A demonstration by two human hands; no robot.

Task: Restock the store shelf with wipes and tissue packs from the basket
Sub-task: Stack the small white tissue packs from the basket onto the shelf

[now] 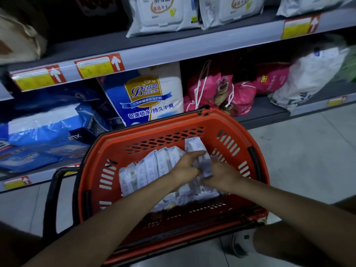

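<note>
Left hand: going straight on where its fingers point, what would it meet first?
Likely the upright small white wrapped pack at the left hand's fingertips, then the orange plastic basket's slotted wall; depth unclear.

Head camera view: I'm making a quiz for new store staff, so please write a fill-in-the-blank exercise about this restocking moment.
1. The left hand and right hand both grip white packs inside the orange ____.
2. That container stands on the tiled ____.
3. The pink bag on the lower shelf shows a cartoon ____.
4. Arrows on the shelf labels point ____.

Missing words: basket; floor; bear; up.
</note>
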